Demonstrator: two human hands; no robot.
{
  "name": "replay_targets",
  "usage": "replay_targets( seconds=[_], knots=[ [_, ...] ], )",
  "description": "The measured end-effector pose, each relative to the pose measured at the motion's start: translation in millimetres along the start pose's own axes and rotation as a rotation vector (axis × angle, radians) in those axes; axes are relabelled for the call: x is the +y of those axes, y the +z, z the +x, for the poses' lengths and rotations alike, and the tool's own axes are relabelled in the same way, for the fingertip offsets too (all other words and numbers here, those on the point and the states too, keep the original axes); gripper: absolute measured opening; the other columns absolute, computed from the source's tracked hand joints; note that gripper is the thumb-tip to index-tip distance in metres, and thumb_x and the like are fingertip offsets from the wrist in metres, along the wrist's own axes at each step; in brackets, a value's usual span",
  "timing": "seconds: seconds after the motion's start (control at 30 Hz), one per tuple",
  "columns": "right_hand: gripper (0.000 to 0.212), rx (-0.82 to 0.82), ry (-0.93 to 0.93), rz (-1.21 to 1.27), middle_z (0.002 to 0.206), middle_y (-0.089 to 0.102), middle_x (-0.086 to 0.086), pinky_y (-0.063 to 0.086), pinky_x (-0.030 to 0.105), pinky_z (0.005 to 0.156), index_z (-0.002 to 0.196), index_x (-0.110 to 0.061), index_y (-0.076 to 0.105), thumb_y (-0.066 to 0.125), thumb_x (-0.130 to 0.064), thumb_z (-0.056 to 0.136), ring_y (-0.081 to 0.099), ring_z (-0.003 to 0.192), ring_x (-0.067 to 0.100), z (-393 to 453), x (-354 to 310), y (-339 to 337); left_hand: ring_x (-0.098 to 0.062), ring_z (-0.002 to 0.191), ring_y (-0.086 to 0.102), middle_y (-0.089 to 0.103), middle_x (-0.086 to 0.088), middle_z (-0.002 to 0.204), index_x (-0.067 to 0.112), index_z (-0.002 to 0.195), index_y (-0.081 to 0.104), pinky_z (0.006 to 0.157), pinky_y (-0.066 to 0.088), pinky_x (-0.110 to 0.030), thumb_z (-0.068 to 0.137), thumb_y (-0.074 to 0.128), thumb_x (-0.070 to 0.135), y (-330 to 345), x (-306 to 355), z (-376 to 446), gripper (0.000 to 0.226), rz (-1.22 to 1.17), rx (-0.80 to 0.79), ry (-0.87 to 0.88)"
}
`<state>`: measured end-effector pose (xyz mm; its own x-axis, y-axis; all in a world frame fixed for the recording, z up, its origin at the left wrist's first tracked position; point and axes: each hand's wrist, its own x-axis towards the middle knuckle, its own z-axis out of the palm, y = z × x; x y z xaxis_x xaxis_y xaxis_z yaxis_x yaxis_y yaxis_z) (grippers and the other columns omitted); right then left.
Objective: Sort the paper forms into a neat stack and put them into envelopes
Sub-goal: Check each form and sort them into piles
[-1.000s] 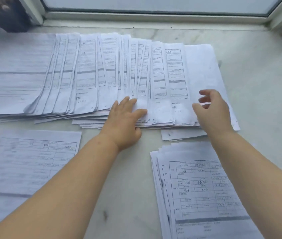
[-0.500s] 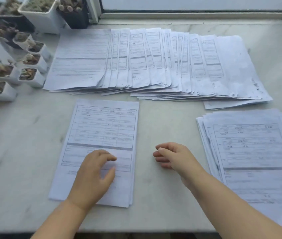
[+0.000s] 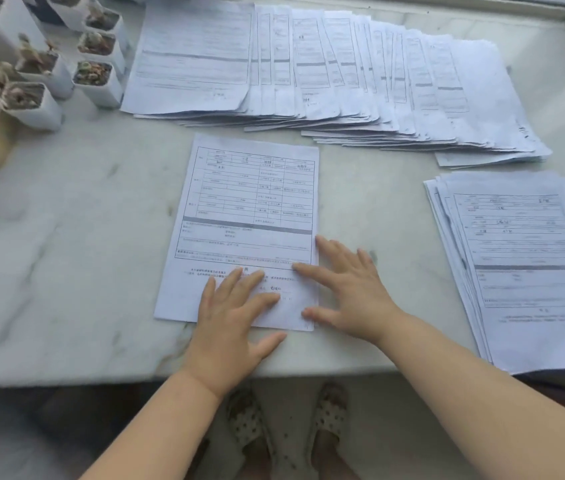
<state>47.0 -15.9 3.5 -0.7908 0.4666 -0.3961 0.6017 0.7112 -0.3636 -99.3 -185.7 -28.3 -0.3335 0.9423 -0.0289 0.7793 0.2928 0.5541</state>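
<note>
both hands have come off the fanned row of forms (image 3: pixel 326 74) and back to the near form (image 3: pixel 250 220). the left hand (image 3: pixel 236 317), half curled a moment ago, now lies flat with fingers spread on its lower part. the right hand (image 3: pixel 347 289), loosely curled on the bare marble beside it before, now rests open at its right edge, fingertips on the paper.

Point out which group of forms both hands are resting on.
The small centre pile: left hand and right hand lie flat on it. The fanned row and right pile lie untouched.
</note>
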Motion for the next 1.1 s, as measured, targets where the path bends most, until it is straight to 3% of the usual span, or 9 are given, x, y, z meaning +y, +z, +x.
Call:
replay_targets(
  seconds=[0.23,0.37,0.43,0.53,0.67,0.77,0.9,1.0,1.1],
  knots=[
    [0.063,0.228,0.027,0.215,0.156,0.020,-0.013,-0.009,0.033,0.114,0.122,-0.051,0.056,0.056,-0.071,0.062,0.010,0.145,0.007,11.3,0.0,18.5,-0.013,0.130,0.037,0.056,0.012,0.130,0.032,0.097,0.071,0.109,0.014,-0.033,0.077,0.054,0.049,7.6,-3.3,2.3,0.032,-0.115,0.143,-0.027],
    [0.067,0.310,0.034,0.337,0.146,0.037,-0.014,0.003,0.041,0.116,0.116,-0.036,0.052,0.067,-0.063,0.057,0.033,0.137,0.009,10.0,1.6,17.9,0.005,0.118,0.045,0.057,0.021,0.116,0.017,0.074,0.065,0.106,0.024,-0.022,0.085,0.050,0.043,4.0,-2.9,7.5,0.032,-0.291,0.250,-0.149],
    [0.063,0.313,0.016,0.423,0.141,0.038,-0.017,0.006,0.046,0.118,0.111,-0.035,0.047,0.074,-0.051,0.056,0.038,0.130,0.005,6.2,4.7,15.4,0.003,0.104,0.054,0.062,0.026,0.101,0.011,0.073,0.063,0.095,0.037,-0.023,0.088,0.050,0.041,0.6,-1.6,9.8,0.036,-0.364,0.324,-0.209],
    [0.061,0.225,0.007,0.282,0.154,0.023,-0.013,-0.008,0.037,0.116,0.119,-0.044,0.056,0.071,-0.054,0.061,0.019,0.143,0.007,4.6,5.3,15.2,-0.003,0.078,0.055,0.058,0.017,0.075,0.009,0.070,0.059,0.072,0.042,-0.021,0.091,0.050,0.037,-2.8,0.6,14.0,0.036,-0.426,0.368,-0.240],
    [0.042,0.239,0.041,0.263,0.155,0.022,-0.014,-0.007,0.032,0.115,0.103,-0.050,0.058,0.081,-0.048,0.067,0.014,0.144,0.008,7.8,0.0,16.7,0.000,0.093,0.055,0.061,0.014,0.093,0.011,0.066,0.060,0.086,0.038,-0.010,0.083,0.057,0.042,-0.9,-6.0,12.8,0.035,-0.335,0.330,-0.174],
    [0.034,0.289,0.083,0.269,0.149,0.032,-0.013,-0.002,0.037,0.115,0.086,-0.049,0.048,0.077,-0.047,0.069,0.022,0.140,0.012,10.8,-7.0,18.2,-0.007,0.101,0.051,0.058,0.007,0.104,0.015,0.069,0.062,0.092,0.035,-0.016,0.074,0.063,0.048,0.2,-11.2,8.3,0.034,-0.253,0.244,-0.090],
    [0.044,0.314,0.141,0.275,0.142,0.039,-0.007,0.009,0.046,0.114,0.097,-0.040,0.056,0.057,-0.060,0.058,0.030,0.135,0.018,15.7,-13.8,18.7,-0.010,0.103,0.050,0.054,0.006,0.107,0.016,0.068,0.060,0.092,0.037,-0.025,0.071,0.062,0.047,0.0,-10.5,7.5,0.031,-0.192,0.212,-0.035],
    [0.061,0.445,0.176,0.289,0.122,0.050,0.000,0.026,0.036,0.103,0.104,-0.018,0.056,0.074,-0.053,0.058,0.047,0.117,0.022,14.1,-15.4,16.9,-0.014,0.103,0.053,0.053,0.009,0.105,0.018,0.063,0.057,0.091,0.039,-0.029,0.075,0.059,0.041,-0.1,-9.3,9.0,0.026,-0.287,0.219,-0.106],
    [0.025,0.305,0.286,0.428,0.086,0.057,-0.008,0.038,0.027,0.077,0.082,-0.018,0.063,0.076,-0.036,0.073,0.051,0.079,0.011,7.7,-25.7,6.6,-0.014,0.104,0.054,0.054,0.010,0.104,0.022,0.061,0.055,0.092,0.038,-0.021,0.075,0.060,0.042,-0.7,-9.4,8.9,0.024,-0.373,0.212,-0.142]
  ],
)
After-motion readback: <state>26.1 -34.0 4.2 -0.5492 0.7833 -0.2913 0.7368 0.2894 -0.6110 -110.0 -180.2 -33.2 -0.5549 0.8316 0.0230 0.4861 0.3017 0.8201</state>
